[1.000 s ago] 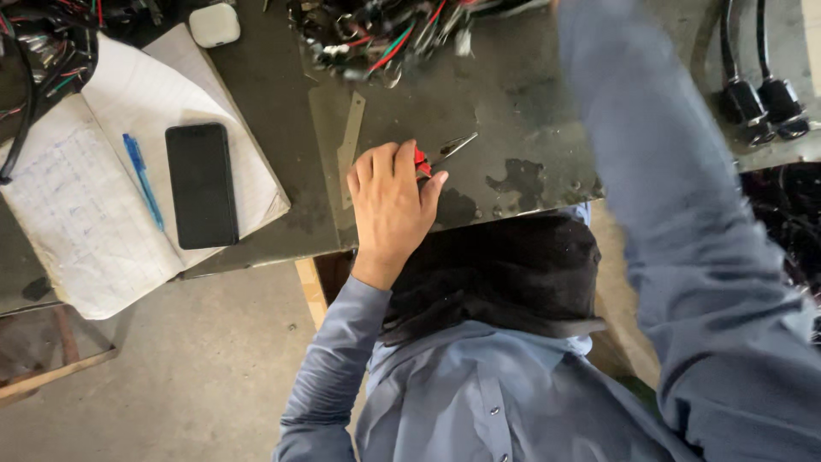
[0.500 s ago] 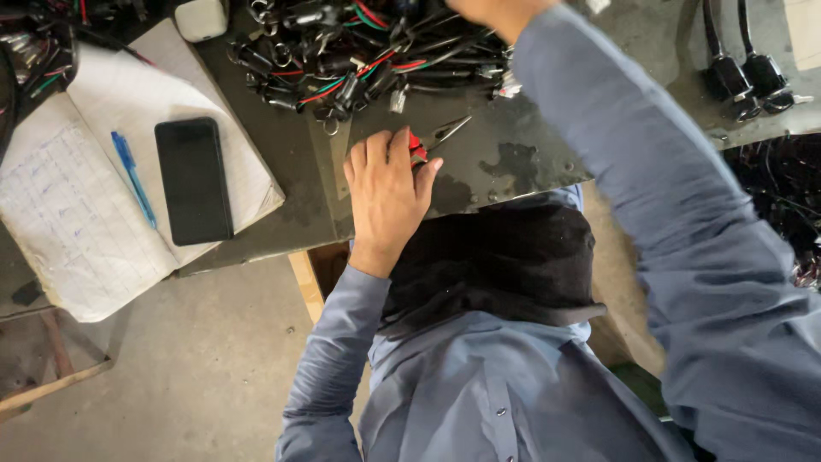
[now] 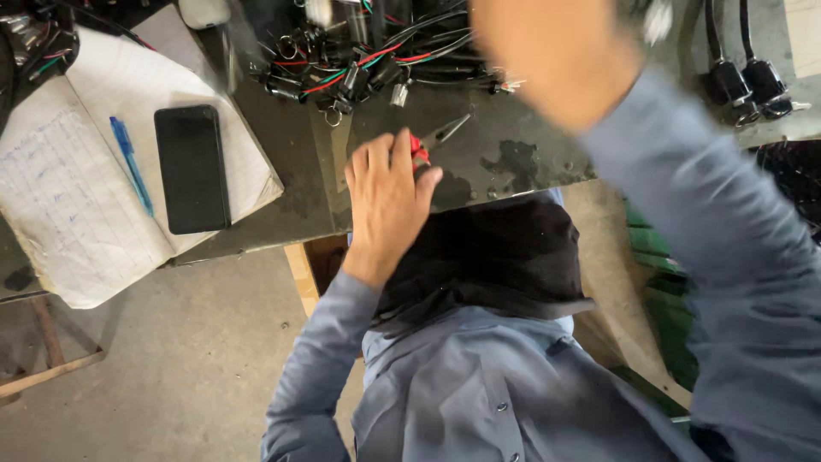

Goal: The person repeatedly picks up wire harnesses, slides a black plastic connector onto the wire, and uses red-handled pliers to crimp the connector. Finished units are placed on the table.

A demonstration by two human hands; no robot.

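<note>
Near the middle of the frame, the left hand [image 3: 386,201] rests closed on red-handled pliers [image 3: 432,141] on the dark tabletop [image 3: 530,162]. Up top, the blurry right hand [image 3: 552,56] hovers over tangled wires [image 3: 368,64]; I cannot tell its grip.

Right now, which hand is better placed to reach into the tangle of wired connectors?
Probably the right hand: it is raised, blurred, beside the wired connectors. The left hand rests on red-handled pliers on the dark table.
</note>
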